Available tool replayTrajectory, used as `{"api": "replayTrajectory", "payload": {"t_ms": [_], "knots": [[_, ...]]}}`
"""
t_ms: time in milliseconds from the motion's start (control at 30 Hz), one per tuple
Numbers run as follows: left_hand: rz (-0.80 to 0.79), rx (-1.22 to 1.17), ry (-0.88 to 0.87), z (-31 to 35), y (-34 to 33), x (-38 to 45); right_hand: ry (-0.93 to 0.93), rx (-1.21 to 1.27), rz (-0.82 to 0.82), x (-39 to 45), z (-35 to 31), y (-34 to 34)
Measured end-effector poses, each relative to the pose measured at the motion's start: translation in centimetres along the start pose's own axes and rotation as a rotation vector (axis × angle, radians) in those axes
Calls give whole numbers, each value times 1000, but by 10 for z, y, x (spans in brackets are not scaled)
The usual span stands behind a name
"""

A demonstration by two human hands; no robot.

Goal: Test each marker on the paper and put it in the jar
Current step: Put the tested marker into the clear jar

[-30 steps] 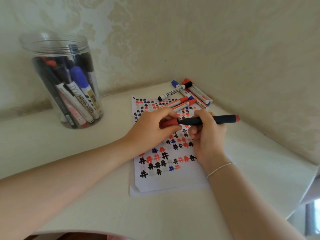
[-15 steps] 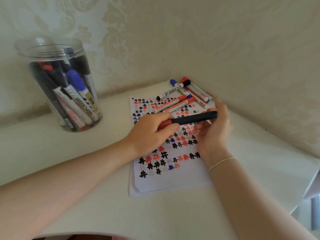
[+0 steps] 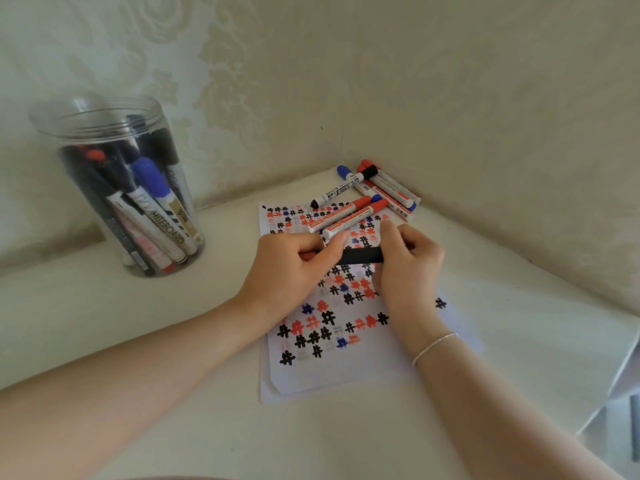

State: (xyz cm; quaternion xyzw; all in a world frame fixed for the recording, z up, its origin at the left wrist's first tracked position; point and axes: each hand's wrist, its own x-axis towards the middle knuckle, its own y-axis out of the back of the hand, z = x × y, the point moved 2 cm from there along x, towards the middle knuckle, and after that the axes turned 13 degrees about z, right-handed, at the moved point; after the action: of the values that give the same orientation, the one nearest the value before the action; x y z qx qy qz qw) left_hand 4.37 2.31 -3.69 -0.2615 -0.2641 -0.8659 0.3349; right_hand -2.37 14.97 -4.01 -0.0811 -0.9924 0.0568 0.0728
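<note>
Fingers (image 3: 332, 242) of the left hand (image 3: 291, 268) and right hand (image 3: 408, 265) pinch one black marker (image 3: 362, 256) above the paper (image 3: 346, 372), the jar (image 3: 121, 188) well apart.

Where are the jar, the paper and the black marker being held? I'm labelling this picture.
jar (image 3: 86, 114), head view, on its clear rim.
paper (image 3: 346, 375), head view, on its blank lower part.
black marker (image 3: 362, 255), head view, on the barrel between both hands.

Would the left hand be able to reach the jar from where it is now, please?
Probably yes: the jar stands apart on the left with bare table between, but the left hand grips the black marker.
</note>
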Motion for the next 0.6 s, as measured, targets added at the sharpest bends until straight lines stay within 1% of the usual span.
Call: {"api": "replayTrajectory", "payload": {"t_ms": [67, 133, 200, 267, 300, 333, 367, 433, 500, 533, 567, 600], "knots": [[6, 35, -55, 5, 4, 6, -85, -15, -17, -1, -5, -1], [48, 70, -112, 19, 13, 21, -255, 83, -64, 0, -14, -7], [149, 41, -77, 36, 24, 43, -433, 258, -101, 3, -31, -24], [272, -72, -1, 55, 38, 69, -581, 425, -125, 6, -53, -50], [313, -91, 3, 63, 45, 81, -635, 483, -158, 5, -65, -65], [328, -62, -17, 71, 53, 93, -666, 504, -209, 3, -76, -80], [324, -19, -43, 76, 61, 103, -676, 487, -270, 0, -84, -94], [318, 40, -102, 86, 80, 120, -635, 358, -415, -8, -98, -118], [396, 94, -184, 91, 109, 131, -514, 170, -548, -17, -107, -138], [469, 124, -225, 93, 125, 135, -414, 63, -581, -18, -109, -147], [549, 142, -256, 92, 143, 139, -275, -61, -599, -17, -111, -153], [623, 158, -279, 90, 160, 142, -95, -218, -609, -15, -111, -158]]}}
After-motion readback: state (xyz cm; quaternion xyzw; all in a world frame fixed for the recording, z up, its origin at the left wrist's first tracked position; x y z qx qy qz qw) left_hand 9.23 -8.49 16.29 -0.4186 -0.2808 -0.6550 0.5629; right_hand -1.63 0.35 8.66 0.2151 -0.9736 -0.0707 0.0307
